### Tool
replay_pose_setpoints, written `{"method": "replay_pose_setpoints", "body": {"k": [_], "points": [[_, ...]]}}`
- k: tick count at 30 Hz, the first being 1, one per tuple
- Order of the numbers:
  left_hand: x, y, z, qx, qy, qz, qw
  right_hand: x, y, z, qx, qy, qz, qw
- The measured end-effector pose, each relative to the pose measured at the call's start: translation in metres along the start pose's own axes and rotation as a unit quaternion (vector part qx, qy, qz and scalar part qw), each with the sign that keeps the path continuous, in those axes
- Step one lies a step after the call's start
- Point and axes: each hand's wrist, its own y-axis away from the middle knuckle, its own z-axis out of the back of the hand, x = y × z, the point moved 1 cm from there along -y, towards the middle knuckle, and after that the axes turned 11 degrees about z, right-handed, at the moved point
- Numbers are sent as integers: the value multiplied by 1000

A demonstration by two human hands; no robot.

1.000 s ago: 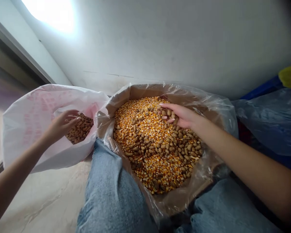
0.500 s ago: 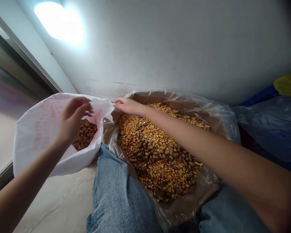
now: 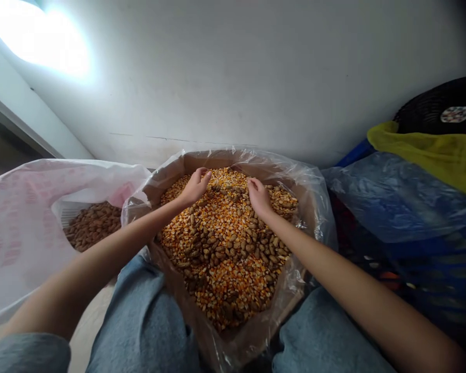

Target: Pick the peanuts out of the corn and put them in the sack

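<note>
Over the far part of a box lined with clear plastic (image 3: 322,207), both my hands hover close above a heap of yellow corn kernels (image 3: 229,220) mixed with unshelled peanuts (image 3: 217,251). My left hand (image 3: 196,186) is at the heap's far left, its fingers loosely bent and the thumb apart, with nothing seen in it. Across from it, my right hand (image 3: 259,198) has its fingertips drawn together near some peanuts; whether something small is between them is hidden.
A white woven bag (image 3: 31,217) holding brown almond-like nuts (image 3: 93,225) stands at the left, against the box. To the right are a blue crate (image 3: 446,280), a clear plastic bag (image 3: 407,202), a yellow mesh cloth (image 3: 431,155) and a black basket (image 3: 442,106). A wall (image 3: 233,77) rises behind.
My left hand has moved right from above the white bag to the corn heap. My right hand has left the bag's rim and come back over the box. The view has swung right.
</note>
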Motion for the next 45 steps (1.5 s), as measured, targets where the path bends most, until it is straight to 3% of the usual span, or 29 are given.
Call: {"method": "replay_pose_setpoints", "body": {"k": [5, 9, 12, 15, 18, 21, 27, 32, 35, 39, 45], "points": [[20, -1, -47, -41, -17, -1, 999, 16, 13, -26, -24, -38, -41, 998], [9, 11, -64, -65, 84, 1, 994, 23, 17, -42, -72, -126, -51, 988], [-6, 18, -76, -78, 215, 33, 973, 30, 21, -49, -123, -264, -81, 953], [-17, 23, -85, -60, 350, 58, 933, 42, 24, -49, -137, -388, -132, 902], [-25, 24, -86, -41, 453, 99, 885, 55, 24, -43, -123, -446, -175, 869], [-31, 23, -78, -41, 506, 151, 848, 64, 23, -35, -114, -471, -191, 853], [-36, 27, -70, -26, 511, 238, 826, 70, 26, -27, -123, -504, -219, 826], [-35, 30, -75, 26, 564, 292, 772, 77, 29, -29, -111, -528, -194, 819], [-37, 29, -75, 52, 576, 293, 761, 79, 28, -27, -104, -522, -199, 823], [-40, 28, -70, 75, 591, 300, 745, 78, 27, -19, -116, -533, -244, 802], [-36, 23, -57, 99, 521, 358, 768, 63, 23, -12, -49, -551, -278, 785]]}}
